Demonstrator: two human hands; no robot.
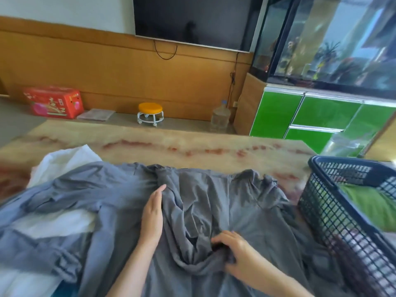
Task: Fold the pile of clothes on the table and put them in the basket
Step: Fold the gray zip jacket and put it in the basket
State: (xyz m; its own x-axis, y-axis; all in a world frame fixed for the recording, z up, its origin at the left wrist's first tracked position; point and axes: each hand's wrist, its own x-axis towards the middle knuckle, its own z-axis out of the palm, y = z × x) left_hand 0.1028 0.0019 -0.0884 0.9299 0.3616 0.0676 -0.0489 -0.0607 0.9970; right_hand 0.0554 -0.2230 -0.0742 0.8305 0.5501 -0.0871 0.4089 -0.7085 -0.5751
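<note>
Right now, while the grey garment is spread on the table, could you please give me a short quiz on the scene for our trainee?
1. True or false: the left hand lies flat on the grey garment.
2. On which side of the garment does the basket stand: A left, B right, C far side?
3. Fill in: the cloth showing at the garment's left is ___.
Key: 1 true; 2 B; 3 white.

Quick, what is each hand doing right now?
Left hand: open, flat on the grey garment.
Right hand: closed, gripping a fold of the grey garment.
</note>
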